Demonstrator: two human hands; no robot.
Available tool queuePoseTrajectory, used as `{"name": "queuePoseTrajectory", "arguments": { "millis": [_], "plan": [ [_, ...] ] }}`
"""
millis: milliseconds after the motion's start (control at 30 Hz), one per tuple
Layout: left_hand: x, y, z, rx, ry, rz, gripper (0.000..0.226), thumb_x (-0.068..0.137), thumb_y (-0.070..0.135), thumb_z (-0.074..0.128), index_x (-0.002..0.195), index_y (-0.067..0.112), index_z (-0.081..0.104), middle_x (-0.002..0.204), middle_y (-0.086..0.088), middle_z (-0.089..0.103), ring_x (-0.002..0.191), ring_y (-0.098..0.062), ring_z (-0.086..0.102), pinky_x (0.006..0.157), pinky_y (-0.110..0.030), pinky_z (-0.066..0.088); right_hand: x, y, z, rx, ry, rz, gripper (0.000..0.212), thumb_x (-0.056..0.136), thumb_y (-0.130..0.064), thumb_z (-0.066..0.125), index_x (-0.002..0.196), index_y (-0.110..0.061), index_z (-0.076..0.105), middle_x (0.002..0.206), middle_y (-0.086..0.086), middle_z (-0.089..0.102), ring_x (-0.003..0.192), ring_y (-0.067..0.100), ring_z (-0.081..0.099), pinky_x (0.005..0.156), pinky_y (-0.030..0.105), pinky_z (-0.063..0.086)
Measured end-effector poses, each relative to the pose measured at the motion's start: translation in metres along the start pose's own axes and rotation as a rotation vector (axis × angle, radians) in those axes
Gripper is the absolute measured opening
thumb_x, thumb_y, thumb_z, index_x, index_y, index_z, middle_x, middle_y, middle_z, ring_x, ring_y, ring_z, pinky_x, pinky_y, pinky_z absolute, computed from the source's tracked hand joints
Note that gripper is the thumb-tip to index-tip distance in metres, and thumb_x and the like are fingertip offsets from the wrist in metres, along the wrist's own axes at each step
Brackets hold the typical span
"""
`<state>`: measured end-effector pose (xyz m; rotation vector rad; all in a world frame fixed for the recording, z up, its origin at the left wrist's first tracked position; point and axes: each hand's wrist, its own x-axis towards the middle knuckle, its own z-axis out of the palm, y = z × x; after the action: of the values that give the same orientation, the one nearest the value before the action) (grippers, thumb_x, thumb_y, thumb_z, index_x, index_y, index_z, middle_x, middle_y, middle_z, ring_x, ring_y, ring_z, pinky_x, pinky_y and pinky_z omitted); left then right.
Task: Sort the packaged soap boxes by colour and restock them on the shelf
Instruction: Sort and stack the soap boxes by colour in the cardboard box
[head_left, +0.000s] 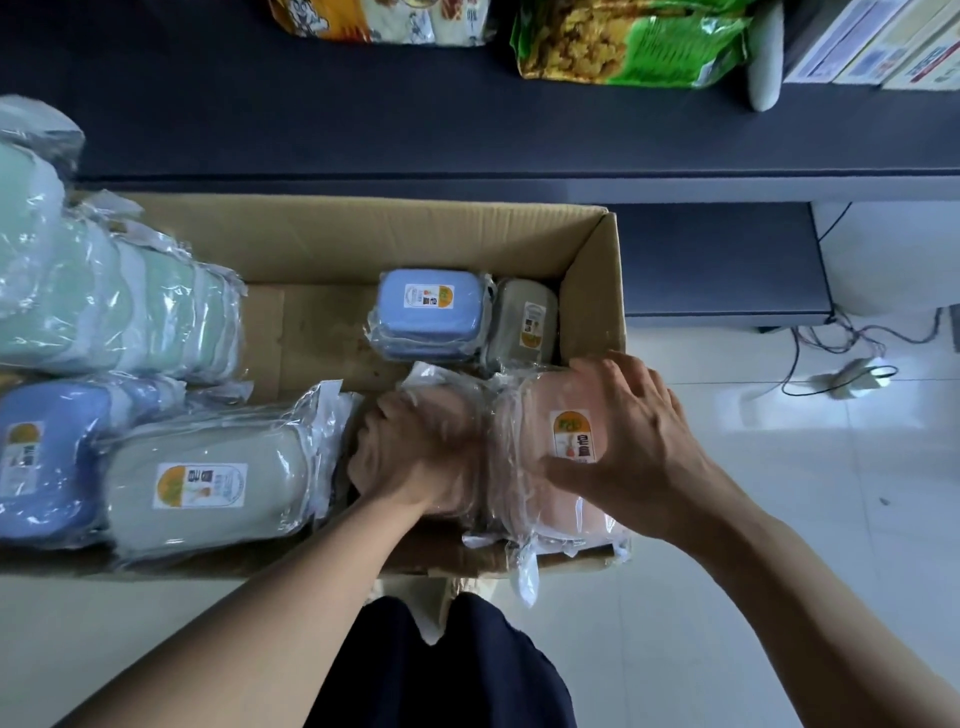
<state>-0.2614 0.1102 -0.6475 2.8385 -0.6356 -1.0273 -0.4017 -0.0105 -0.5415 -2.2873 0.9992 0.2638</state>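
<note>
Low centre of the frame, the left hand (415, 457) and right hand (634, 431) clamp a stack of pink soap boxes (524, 467) in the cardboard carton (363, 234). Slippery wrappers could let the stack slide apart. Beyond lie blue (428, 312) and grey (524, 322) boxes; green ones (104, 301) upper left.

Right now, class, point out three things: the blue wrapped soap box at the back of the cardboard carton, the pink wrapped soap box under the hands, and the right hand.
Blue wrapped soap box (428, 306): head view, lid.
Pink wrapped soap box (535, 415): head view, top face.
Right hand (631, 441): head view, back of hand.
</note>
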Motion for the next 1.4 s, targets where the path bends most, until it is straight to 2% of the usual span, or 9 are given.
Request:
{"name": "queuePoseTrajectory", "arguments": {
  "millis": [233, 400, 533, 700, 833, 933, 1067, 1200, 1400],
  "plan": [
    [-0.043, -0.005, -0.053, -0.331, 0.138, -0.03, 0.083, 0.064, 0.064, 0.064, 0.124, 0.014, 0.039, 0.123, -0.005, 0.046, 0.116, -0.029, 0.047, 0.093, -0.041, 0.043, -0.004, 0.005, -0.004, 0.046, -0.051, 0.009, 0.085, 0.071, -0.049, 0.074, 0.141, -0.03, 0.029, 0.143, -0.008, 0.031, 0.127, 0.014, 0.029, 0.105, 0.033, 0.032],
    [-0.09, 0.032, -0.091, -0.378, 0.232, 0.193, 0.092, 0.063, 0.067, 0.062, 0.133, 0.017, 0.03, 0.118, 0.004, 0.04, 0.101, -0.013, 0.041, 0.074, -0.025, 0.033, -0.007, 0.009, -0.018, 0.13, -0.078, 0.086, 0.074, 0.082, -0.02, 0.065, 0.145, -0.021, 0.026, 0.148, -0.003, 0.031, 0.134, 0.018, 0.029, 0.107, 0.032, 0.029],
    [-0.115, 0.069, -0.085, -0.218, 0.261, 0.322, 0.107, 0.051, 0.083, 0.034, 0.139, 0.021, 0.025, 0.131, 0.0, 0.042, 0.116, -0.02, 0.046, 0.084, -0.032, 0.041, -0.015, 0.019, -0.038, 0.169, 0.065, 0.175, 0.04, 0.081, 0.0, 0.055, 0.116, -0.016, 0.043, 0.118, 0.004, 0.047, 0.119, 0.026, 0.043, 0.078, 0.02, 0.026],
    [-0.112, 0.084, -0.058, -0.096, 0.065, 0.365, 0.092, 0.068, 0.082, 0.043, 0.137, 0.024, 0.026, 0.133, -0.004, 0.032, 0.12, -0.02, 0.047, 0.078, -0.03, 0.046, -0.016, 0.018, -0.051, 0.313, 0.14, 0.174, 0.051, 0.089, 0.0, 0.046, 0.134, -0.023, 0.046, 0.129, -0.006, 0.048, 0.117, 0.009, 0.044, 0.091, 0.017, 0.028],
    [-0.11, 0.072, -0.044, -0.277, 0.062, 0.407, 0.089, 0.067, 0.078, 0.039, 0.138, 0.025, 0.029, 0.132, 0.002, 0.035, 0.123, -0.017, 0.036, 0.091, -0.026, 0.036, -0.011, 0.013, -0.047, 0.32, 0.048, 0.077, 0.029, 0.094, -0.022, 0.05, 0.123, -0.026, 0.055, 0.112, -0.014, 0.053, 0.096, 0.007, 0.051, 0.074, 0.009, 0.038],
    [-0.111, 0.062, -0.033, -0.571, -0.173, 0.423, 0.086, 0.082, 0.062, 0.049, 0.149, 0.029, 0.006, 0.148, 0.007, 0.018, 0.139, -0.014, 0.02, 0.109, -0.028, 0.027, -0.008, 0.015, -0.045, 0.35, -0.032, 0.083, 0.016, 0.092, -0.021, 0.053, 0.106, -0.024, 0.061, 0.101, -0.013, 0.063, 0.088, 0.007, 0.057, 0.069, 0.008, 0.042],
    [-0.115, 0.063, -0.025, -0.452, -0.287, 0.439, 0.096, 0.082, 0.07, 0.039, 0.147, 0.032, -0.022, 0.157, 0.007, -0.009, 0.147, -0.014, -0.005, 0.12, -0.037, 0.012, 0.004, 0.017, -0.052, 0.344, -0.073, 0.167, 0.016, 0.092, -0.019, 0.055, 0.1, -0.025, 0.067, 0.106, -0.008, 0.066, 0.101, 0.011, 0.059, 0.076, 0.024, 0.045],
    [-0.1, 0.064, -0.042, -0.575, -0.334, 0.392, 0.095, 0.076, 0.074, 0.051, 0.147, 0.038, -0.001, 0.148, 0.006, 0.017, 0.141, -0.015, 0.02, 0.115, -0.035, 0.026, 0.02, 0.015, -0.061, 0.214, -0.061, 0.118, 0.03, 0.089, -0.01, 0.048, 0.108, -0.026, 0.065, 0.112, -0.007, 0.061, 0.11, 0.012, 0.054, 0.082, 0.025, 0.038],
    [-0.09, 0.064, -0.065, -0.579, -0.296, 0.339, 0.084, 0.059, 0.078, 0.031, 0.128, 0.03, 0.033, 0.125, 0.01, 0.04, 0.12, -0.007, 0.042, 0.091, -0.017, 0.034, 0.045, 0.011, -0.067, 0.177, -0.028, 0.031, 0.029, 0.092, -0.012, 0.048, 0.117, -0.02, 0.061, 0.123, -0.005, 0.062, 0.114, 0.01, 0.055, 0.082, 0.018, 0.037]
  ]
}}
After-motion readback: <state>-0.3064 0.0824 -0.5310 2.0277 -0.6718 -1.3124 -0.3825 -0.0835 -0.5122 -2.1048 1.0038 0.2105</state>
